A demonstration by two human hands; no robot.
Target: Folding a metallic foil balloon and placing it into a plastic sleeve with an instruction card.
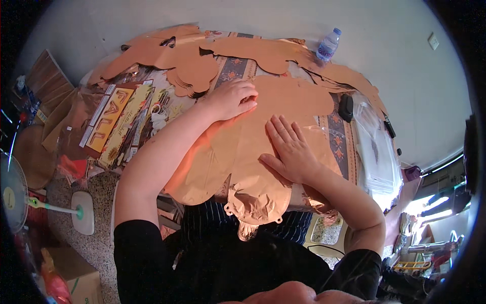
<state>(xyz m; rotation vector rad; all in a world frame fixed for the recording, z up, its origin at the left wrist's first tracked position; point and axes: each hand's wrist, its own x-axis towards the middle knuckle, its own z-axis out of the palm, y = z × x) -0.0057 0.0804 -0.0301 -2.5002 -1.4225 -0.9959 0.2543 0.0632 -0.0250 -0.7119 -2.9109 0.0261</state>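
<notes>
A large flat copper-coloured foil balloon [223, 157] is spread over the table in front of me. Its crinkled lower end [260, 200], with small tabs and a short tail, hangs over the near edge toward my lap. My right hand [288, 147] lies palm down on the foil, fingers stretched out. Farther up and to the left, my left hand [233, 99] rests on the balloon with its fingers curled together. Whether foil or something small is pinched in them is hidden.
More flat copper foil pieces [283, 55] line the table's far side, near a water bottle [328, 45]. Printed packets [116, 121] lie at left. A black object [346, 107] and clear plastic bags [374, 157] lie at right. A fan [14, 192] stands at far left.
</notes>
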